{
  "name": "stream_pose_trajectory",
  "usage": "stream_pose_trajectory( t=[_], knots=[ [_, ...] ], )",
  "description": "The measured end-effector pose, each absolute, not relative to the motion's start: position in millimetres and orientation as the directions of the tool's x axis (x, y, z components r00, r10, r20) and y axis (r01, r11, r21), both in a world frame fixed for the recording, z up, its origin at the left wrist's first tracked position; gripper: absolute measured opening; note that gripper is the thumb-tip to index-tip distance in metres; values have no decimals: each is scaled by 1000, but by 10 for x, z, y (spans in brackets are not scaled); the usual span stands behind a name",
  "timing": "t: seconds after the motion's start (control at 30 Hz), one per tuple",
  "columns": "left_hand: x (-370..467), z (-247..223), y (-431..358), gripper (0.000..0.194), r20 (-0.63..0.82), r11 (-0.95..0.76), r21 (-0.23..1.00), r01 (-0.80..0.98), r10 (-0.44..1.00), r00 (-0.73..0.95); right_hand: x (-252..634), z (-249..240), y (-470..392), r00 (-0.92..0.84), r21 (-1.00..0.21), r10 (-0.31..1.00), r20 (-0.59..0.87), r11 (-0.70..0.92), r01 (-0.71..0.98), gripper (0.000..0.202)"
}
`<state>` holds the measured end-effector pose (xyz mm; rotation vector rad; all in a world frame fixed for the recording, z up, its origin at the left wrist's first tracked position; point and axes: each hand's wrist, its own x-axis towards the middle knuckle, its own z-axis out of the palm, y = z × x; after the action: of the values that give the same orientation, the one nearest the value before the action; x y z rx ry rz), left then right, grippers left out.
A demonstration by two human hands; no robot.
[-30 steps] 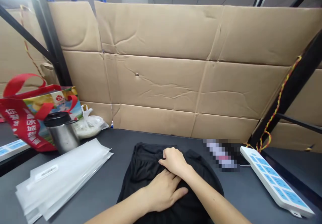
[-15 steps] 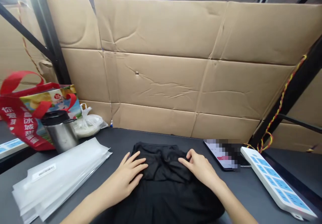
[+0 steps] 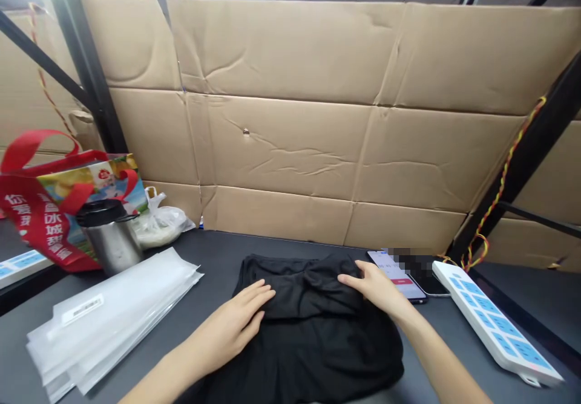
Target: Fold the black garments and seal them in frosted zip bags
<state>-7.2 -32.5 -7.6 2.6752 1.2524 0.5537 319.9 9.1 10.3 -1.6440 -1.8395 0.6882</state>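
A black cloth garment [image 3: 318, 349] lies on the dark table in front of me, its far part folded over into a band. My left hand [image 3: 242, 313] rests flat on the left side of this fold, fingers stretched out and close together. At the fold's right end, my right hand [image 3: 374, 286] has its thumb and fingers bent around the bunched cloth edge. Part of the right fingers is hidden by the cloth and the hand itself.
Clear plastic bags [image 3: 122, 313] lie stacked at left. Behind them stand a steel cup [image 3: 111, 241], a red shopping bag [image 3: 59, 228] and a tied plastic bag [image 3: 161, 222]. At right are phones [image 3: 399, 277] and a power strip [image 3: 494, 325]. Cardboard [image 3: 281, 120] walls the back.
My right hand has moved right with the cloth edge, and the folded band is wider and smoother. My left hand's fingers have come closer together and slid slightly right.
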Motion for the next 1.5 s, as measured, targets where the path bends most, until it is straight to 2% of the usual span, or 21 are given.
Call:
stream_pose_trajectory(
  t=[0.1,0.2,0.33,0.43,0.5,0.53,0.67,0.73,0.77,0.83,0.93,1.0,1.07,1.17,1.3,1.4,1.5],
  knots=[
    [39,-108,-326,37,262,-685,283,671,728,633,3359,52,126,-67,-739,998,-18,32,673,23],
    [31,-199,-305,38,222,-698,318,642,713,665,3415,-51,167,-30,-690,999,-35,-3,724,21],
    [-67,-303,-300,40,209,-638,382,669,765,610,3302,-4,176,71,-573,996,49,-30,819,35],
    [-83,-325,-302,27,254,-645,399,652,761,597,3031,210,112,121,-466,983,139,-43,884,51],
    [-65,-324,-297,21,278,-653,402,642,755,594,2747,361,37,119,-386,969,216,-27,922,49],
    [-55,-325,-292,20,284,-654,407,638,754,592,2581,416,-5,81,-265,952,296,1,964,46],
    [-52,-341,-270,22,285,-649,431,627,757,588,1912,399,-170,-112,-133,925,364,170,976,46],
    [-72,-351,-262,25,282,-642,436,631,763,581,1697,280,-229,-242,-91,913,329,286,954,38],
    [-84,-353,-259,25,282,-640,437,632,765,579,1645,218,-250,-303,-87,909,288,339,937,30],
    [-101,-352,-257,27,279,-637,443,630,766,579,1660,130,-272,-378,-154,893,245,421,894,23],
    [-108,-346,-256,25,280,-638,456,620,764,581,1893,104,-262,-451,-334,827,336,552,764,28],
    [-106,-348,-251,24,287,-643,458,614,760,583,2073,102,-244,-569,-369,745,350,667,647,34],
    [-105,-352,-244,23,295,-648,460,607,756,584,2196,66,-228,-686,-374,676,269,730,572,43],
    [-105,-347,-243,24,305,-654,470,593,751,586,2249,-29,-215,-739,-399,656,154,725,561,59],
    [-70,-318,-269,28,298,-663,469,583,740,603,2187,-111,-188,-719,-408,681,136,700,586,80],
    [-72,-302,-261,30,300,-662,436,610,746,595,2126,-167,-161,-682,-378,714,159,682,626,79],
    [-271,-253,-171,28,377,-637,327,698,765,521,2087,-242,-151,-664,-321,726,180,681,658,74]
  ],
)
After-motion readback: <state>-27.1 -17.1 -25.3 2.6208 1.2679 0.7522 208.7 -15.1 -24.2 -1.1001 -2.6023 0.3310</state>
